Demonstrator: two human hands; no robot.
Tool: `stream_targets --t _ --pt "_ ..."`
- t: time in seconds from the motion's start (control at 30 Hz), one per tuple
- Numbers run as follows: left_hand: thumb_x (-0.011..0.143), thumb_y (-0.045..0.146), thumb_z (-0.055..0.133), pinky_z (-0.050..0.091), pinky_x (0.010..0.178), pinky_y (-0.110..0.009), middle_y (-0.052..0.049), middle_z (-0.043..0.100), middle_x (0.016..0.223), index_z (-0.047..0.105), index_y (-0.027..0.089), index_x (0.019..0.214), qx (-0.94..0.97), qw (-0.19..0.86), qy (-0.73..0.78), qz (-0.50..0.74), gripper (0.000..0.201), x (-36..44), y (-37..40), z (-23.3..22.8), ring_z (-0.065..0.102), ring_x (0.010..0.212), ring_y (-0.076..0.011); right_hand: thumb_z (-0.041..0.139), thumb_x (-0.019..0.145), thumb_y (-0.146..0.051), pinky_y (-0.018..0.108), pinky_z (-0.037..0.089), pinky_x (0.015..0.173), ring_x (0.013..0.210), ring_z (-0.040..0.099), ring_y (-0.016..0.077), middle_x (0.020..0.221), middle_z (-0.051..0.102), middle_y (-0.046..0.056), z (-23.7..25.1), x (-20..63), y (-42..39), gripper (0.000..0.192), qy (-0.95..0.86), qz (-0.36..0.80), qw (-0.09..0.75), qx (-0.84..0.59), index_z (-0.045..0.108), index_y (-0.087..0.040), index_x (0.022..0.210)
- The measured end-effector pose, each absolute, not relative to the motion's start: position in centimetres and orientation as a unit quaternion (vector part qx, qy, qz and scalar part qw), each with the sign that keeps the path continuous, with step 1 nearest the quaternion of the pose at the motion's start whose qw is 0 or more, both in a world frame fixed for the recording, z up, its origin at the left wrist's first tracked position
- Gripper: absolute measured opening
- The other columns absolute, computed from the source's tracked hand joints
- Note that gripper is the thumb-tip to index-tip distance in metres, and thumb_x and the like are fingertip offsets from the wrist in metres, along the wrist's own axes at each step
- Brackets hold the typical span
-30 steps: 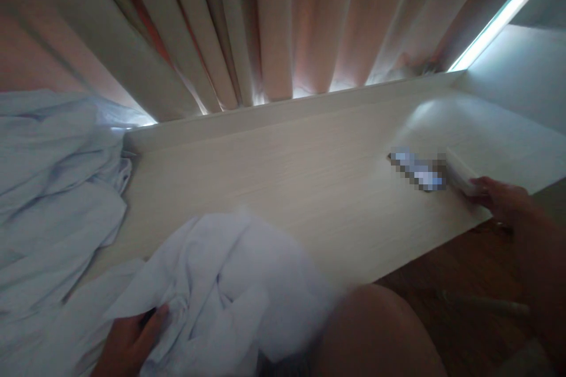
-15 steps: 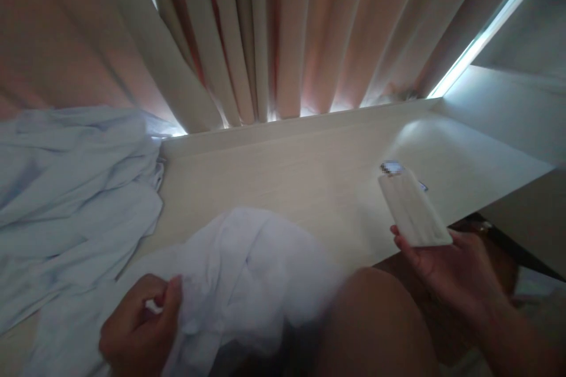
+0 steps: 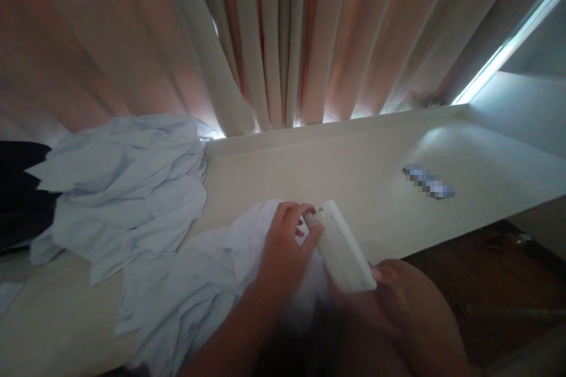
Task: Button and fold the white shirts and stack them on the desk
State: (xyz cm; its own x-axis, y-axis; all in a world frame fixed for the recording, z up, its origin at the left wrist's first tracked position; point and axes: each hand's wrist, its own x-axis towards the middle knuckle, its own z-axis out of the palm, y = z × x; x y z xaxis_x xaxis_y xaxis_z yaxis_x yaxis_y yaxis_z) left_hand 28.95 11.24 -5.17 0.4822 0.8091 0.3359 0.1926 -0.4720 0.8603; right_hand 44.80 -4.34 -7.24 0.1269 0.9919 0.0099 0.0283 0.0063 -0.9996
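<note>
A long, pale, smooth-looking table [image 3: 354, 171], edged along the far side by a low strip [image 3: 336, 129]. Towards the left, a rumpled heap of white cloth [image 3: 128, 188], with a black item [image 3: 24, 194] of unclear kind beside it at the edge of view. Nearer the front, a second crumpled cloth [image 3: 190, 277], partly on the table. Farther right, well apart from both, a flat oblong object [image 3: 428, 181] masked by pixel blocks.

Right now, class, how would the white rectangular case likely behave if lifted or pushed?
The white rectangular case is probably stiff: its long edges look straight between the left hand and right hand. Laid on its broad flat face, it would likely slide rather than roll. Its weight can't be judged from this view.
</note>
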Motion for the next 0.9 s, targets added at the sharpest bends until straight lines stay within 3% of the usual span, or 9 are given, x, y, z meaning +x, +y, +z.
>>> stream_targets --t 0.23,0.47,0.6,0.73,0.9 --pt "0.086 0.023 0.067 0.063 0.075 -0.028 -0.005 0.059 0.115 0.067 0.023 0.115 0.773 0.361 0.314 0.416 0.029 30.1 10.1 -6.9 0.063 0.092 -0.0149 0.069 0.077 -0.033 0.028 0.043 0.057 0.06 0.055 0.0162 0.057 0.056 0.001 -6.1 43.8 -3.4 0.012 -0.243 0.603 0.627 -0.429 0.068 -0.021 0.078" --pt "0.086 0.024 0.067 0.061 0.059 -0.021 -0.006 0.06 0.122 0.065 0.022 0.119 0.776 0.347 0.334 0.407 0.033 31.4 9.4 -7.2 0.065 0.093 -0.0153 0.063 0.079 -0.057 0.032 0.047 0.06 0.071 0.06 0.0199 0.086 0.065 0.006 -9.9 42.6 -2.0 0.043 -0.169 0.597 0.68 -0.389 0.061 -0.024 0.107" --pt "0.086 0.024 0.065 0.058 0.056 -0.021 -0.007 0.058 0.123 0.06 0.022 0.118 0.768 0.371 0.336 0.401 0.032 32.3 9.4 -7.5 0.065 0.089 -0.0152 0.066 0.079 -0.053 0.031 0.048 0.061 0.073 0.06 0.0199 0.091 0.065 0.007 -10.7 43.2 -2.1 0.047 -0.15 0.598 0.692 -0.376 0.058 -0.023 0.114" --pt "0.084 0.026 0.066 0.055 0.057 -0.023 -0.006 0.056 0.109 0.055 0.02 0.108 0.759 0.388 0.348 0.391 0.027 33.2 10.1 -7.4 0.061 0.084 -0.0151 0.072 0.076 -0.045 0.029 0.048 0.062 0.072 0.059 0.0171 0.091 0.064 0.005 -10.9 43.6 -2.6 0.047 -0.115 0.613 0.695 -0.357 0.057 -0.024 0.116" --pt "0.086 0.03 0.063 0.054 0.056 -0.023 -0.005 0.054 0.102 0.054 0.02 0.099 0.762 0.412 0.334 0.371 0.019 34.4 10.8 -7.0 0.058 0.082 -0.0152 0.07 0.077 -0.05 0.028 0.044 0.056 0.067 0.057 0.0165 0.085 0.063 0.004 -11.1 43.8 -2.7 0.046 -0.091 0.614 0.705 -0.344 0.059 -0.024 0.113"
